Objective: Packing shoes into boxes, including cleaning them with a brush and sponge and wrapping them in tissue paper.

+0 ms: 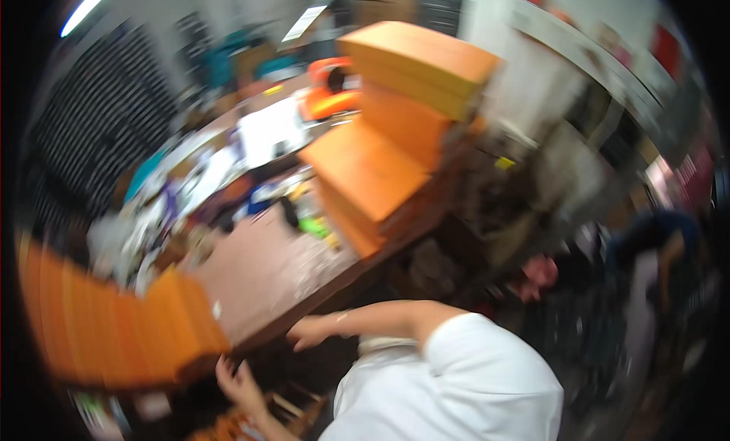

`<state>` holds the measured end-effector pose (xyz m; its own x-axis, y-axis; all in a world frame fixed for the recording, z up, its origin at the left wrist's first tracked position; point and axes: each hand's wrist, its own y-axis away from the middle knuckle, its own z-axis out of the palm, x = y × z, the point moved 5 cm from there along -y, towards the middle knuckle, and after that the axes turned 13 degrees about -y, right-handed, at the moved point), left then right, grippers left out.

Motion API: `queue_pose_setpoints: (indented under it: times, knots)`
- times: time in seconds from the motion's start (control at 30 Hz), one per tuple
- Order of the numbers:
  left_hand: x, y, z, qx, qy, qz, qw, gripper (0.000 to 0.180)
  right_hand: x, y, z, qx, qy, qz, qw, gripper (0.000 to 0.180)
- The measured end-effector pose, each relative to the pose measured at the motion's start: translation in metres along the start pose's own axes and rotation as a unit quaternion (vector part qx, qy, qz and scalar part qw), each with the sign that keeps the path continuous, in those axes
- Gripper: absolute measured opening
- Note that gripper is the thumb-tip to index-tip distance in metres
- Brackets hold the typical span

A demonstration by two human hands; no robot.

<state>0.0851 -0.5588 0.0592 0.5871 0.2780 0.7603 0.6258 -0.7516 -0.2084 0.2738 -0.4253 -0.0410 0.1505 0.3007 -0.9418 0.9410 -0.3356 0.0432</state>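
My left hand [237,382] is low in the view, close to the near end of a row of orange boxes [114,327]. Its fingers are apart and nothing shows in them. My right hand [308,333] reaches leftward in front of the table edge, with loosely stretched fingers and no object visible in it. Motion blur softens both hands. The brownish table [262,270] spreads out beyond them. On its right side an orange box [372,171] lies under further stacked orange boxes [422,57].
Mixed bags, papers and small items [182,205] crowd the table's left and far parts. An orange tape dispenser-like object [331,91] sits behind the stack. A wooden stool-like frame [293,403] stands low by my left arm. Dark clutter and another person [661,236] are at right.
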Motion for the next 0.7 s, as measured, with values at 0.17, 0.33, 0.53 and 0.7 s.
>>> queue_pose_setpoints:
  times: [0.17,0.33,0.53,0.7]
  knots:
    - [0.021,-0.096,-0.037,0.063,-0.268,0.090,0.957,0.044,0.028,-0.075,0.051,-0.002,-0.146,0.027,0.989,0.027]
    - [-0.125,-0.221,-0.046,0.029,-0.435,0.050,0.898,0.062,0.065,-0.055,0.036,-0.056,-0.101,0.075,0.991,0.025]
    - [-0.142,-0.266,-0.038,0.014,-0.600,-0.028,0.799,0.069,0.080,-0.131,-0.048,0.126,-0.386,0.155,0.901,0.040]
    - [-0.152,-0.262,-0.011,-0.189,-0.286,-0.134,0.930,0.062,0.047,-0.203,-0.036,0.162,-0.392,0.045,0.905,0.076]
